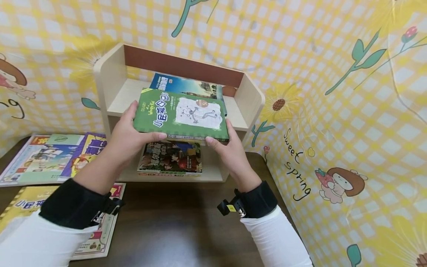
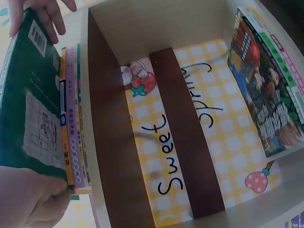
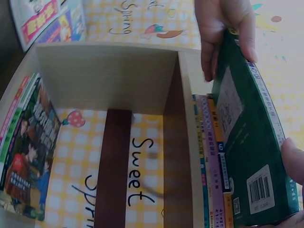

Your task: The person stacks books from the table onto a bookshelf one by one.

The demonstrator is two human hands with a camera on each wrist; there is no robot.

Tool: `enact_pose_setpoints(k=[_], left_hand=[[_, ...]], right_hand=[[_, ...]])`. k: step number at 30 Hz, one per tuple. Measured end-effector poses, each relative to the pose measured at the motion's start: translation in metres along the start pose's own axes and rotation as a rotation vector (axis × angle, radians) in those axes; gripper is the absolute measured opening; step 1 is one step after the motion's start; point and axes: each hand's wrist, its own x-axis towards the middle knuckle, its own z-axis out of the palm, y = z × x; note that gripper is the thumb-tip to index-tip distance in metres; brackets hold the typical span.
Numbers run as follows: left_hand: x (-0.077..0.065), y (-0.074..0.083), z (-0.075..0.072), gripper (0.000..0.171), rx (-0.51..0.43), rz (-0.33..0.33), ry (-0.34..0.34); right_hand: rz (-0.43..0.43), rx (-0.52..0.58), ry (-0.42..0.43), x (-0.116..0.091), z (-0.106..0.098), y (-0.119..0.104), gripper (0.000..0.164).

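Both hands hold a green book (image 1: pixel 181 115) with a white sketch panel on its front cover. My left hand (image 1: pixel 128 129) grips its left end, thumb along the near edge and fingers beneath. At the right end my right hand (image 1: pixel 230 146) grips the near corner, its thumb on the spine side. The book lies nearly flat just over a stack on the upper shelf, topped by a blue-covered book (image 1: pixel 190 85). Spines of that stack, including a purple book (image 3: pixel 216 161), show under the green back cover (image 3: pixel 251 166) in the right wrist view.
A small wooden bookshelf (image 1: pixel 115 81) stands on a dark table (image 1: pixel 173 222) against patterned cloth. Its lower shelf bears a book stack with a dark illustrated cover (image 1: pixel 171 157). Left lie a purple book (image 1: pixel 85 148), a pale booklet (image 1: pixel 43 159) and a yellow book (image 1: pixel 28 200).
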Motion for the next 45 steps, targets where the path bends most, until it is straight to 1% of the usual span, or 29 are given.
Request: enact_pose_setpoints(k=[3, 5, 8, 13, 17, 20, 23, 26, 30, 35, 40, 45], left_hand=[[0.008, 0.002, -0.002, 0.110, 0.056, 0.022, 0.012], [0.014, 0.003, -0.004, 0.111, 0.082, 0.027, 0.012], [0.023, 0.005, -0.006, 0.108, 0.122, 0.046, 0.014], [0.037, 0.006, -0.009, 0.111, 0.212, 0.057, 0.016], [0.049, 0.008, -0.010, 0.104, 0.250, 0.061, 0.007], [0.058, 0.010, -0.012, 0.108, 0.281, 0.040, -0.018], [0.065, 0.010, -0.014, 0.114, 0.337, 0.018, -0.044], [0.072, 0.010, -0.015, 0.113, 0.380, 0.033, -0.056], [0.080, 0.008, -0.015, 0.111, 0.414, 0.044, -0.069], [0.082, 0.009, -0.014, 0.107, 0.446, 0.035, -0.079], [0.082, 0.008, -0.013, 0.103, 0.445, 0.062, -0.083], [0.083, 0.007, -0.012, 0.102, 0.452, 0.089, -0.084]], right_hand=[[-0.007, -0.053, 0.022, 0.006, 0.000, 0.000, 0.086], [-0.004, -0.128, 0.046, 0.010, 0.000, -0.001, 0.085], [0.011, -0.255, 0.079, 0.017, 0.000, -0.004, 0.085], [0.036, -0.414, 0.105, 0.029, -0.001, -0.011, 0.083], [0.046, -0.489, 0.099, 0.038, -0.003, -0.016, 0.081], [0.047, -0.529, 0.091, 0.046, -0.005, -0.018, 0.080], [0.052, -0.553, 0.084, 0.053, -0.006, -0.019, 0.079], [0.059, -0.578, 0.075, 0.060, -0.007, -0.020, 0.079], [0.069, -0.584, 0.071, 0.069, -0.006, -0.020, 0.078], [0.053, -0.598, 0.073, 0.074, -0.006, -0.018, 0.078], [0.036, -0.606, 0.072, 0.076, -0.006, -0.018, 0.077], [0.025, -0.571, 0.068, 0.076, -0.006, -0.016, 0.072]])
